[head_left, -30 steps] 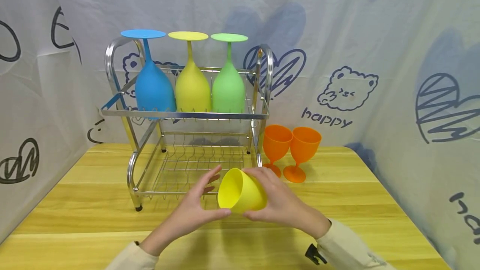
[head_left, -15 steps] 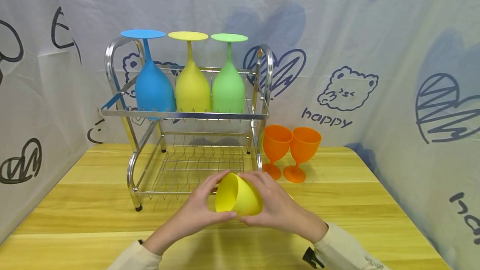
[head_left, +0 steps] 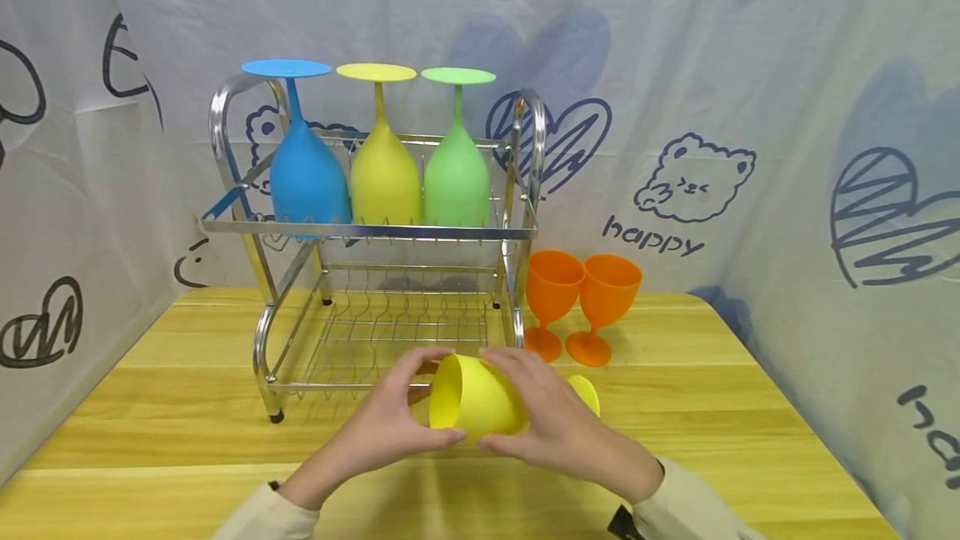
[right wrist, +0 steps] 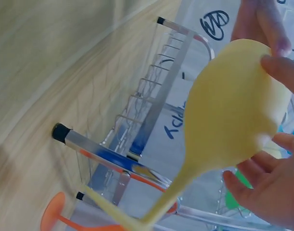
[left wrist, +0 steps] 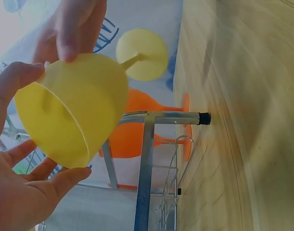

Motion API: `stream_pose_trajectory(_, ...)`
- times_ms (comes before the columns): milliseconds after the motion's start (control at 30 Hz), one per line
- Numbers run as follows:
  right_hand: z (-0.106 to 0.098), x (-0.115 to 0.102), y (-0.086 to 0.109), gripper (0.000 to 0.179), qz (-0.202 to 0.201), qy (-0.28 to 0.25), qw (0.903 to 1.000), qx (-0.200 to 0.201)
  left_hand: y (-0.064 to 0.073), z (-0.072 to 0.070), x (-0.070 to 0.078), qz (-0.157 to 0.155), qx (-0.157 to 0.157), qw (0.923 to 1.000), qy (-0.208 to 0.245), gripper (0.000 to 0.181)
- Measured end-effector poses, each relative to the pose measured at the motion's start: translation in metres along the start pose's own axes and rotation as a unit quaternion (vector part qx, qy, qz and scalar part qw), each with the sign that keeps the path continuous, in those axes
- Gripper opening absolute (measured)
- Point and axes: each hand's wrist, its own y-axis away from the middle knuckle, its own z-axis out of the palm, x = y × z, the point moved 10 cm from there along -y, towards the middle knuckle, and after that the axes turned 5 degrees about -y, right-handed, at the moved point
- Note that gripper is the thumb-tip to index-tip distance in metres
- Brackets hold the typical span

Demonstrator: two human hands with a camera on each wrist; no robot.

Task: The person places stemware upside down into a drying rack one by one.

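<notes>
In the head view a yellow goblet (head_left: 487, 402) lies sideways in the air before the rack, mouth facing left. Its round foot shows past my right hand (head_left: 558, 415). The fingers and thumb of that hand hold the bowl from the right. My left hand (head_left: 393, 423) grips the bowl at its rim, thumb below and fingers above. In the left wrist view the goblet's open mouth (left wrist: 55, 125) faces the left palm. The right wrist view shows its bowl (right wrist: 228, 106) and slanting stem (right wrist: 168, 197).
A two-tier metal dish rack (head_left: 367, 231) stands behind the hands. Upside-down blue (head_left: 307, 177), yellow (head_left: 385, 177) and green (head_left: 456, 177) goblets fill its upper tier. Two upright orange goblets (head_left: 553, 286) stand beside it on the wooden table (head_left: 712, 407). Printed cloth hangs behind.
The held goblet has come slightly lower and turned flatter, so its foot now shows at the right. My left hand has closed in on the rim.
</notes>
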Motion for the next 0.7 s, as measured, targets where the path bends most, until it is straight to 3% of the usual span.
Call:
stream_pose_trajectory(167, -0.027, -0.004, 0.006, 0.072, -0.025, -0.060, 0.9938, 0.091, 0.001, -0.013, -0.007, -0.035, 0.040, 0.9973, 0.051, 0.076)
stream_pose_trajectory(367, -0.050, -0.009, 0.017, 0.051, -0.073, -0.123, 0.9708, 0.193, 0.005, -0.026, -0.015, -0.073, 0.091, 0.9807, 0.157, 0.073)
stream_pose_trajectory(533, -0.055, -0.006, 0.021, 0.047, -0.069, -0.178, 0.9556, 0.224, 0.007, -0.026, -0.015, -0.061, 0.113, 0.9548, 0.268, 0.069)
stream_pose_trajectory(700, -0.046, 0.011, 0.016, 0.052, 0.020, -0.270, 0.9429, 0.195, 0.006, -0.015, -0.012, -0.037, 0.094, 0.9166, 0.387, 0.064)
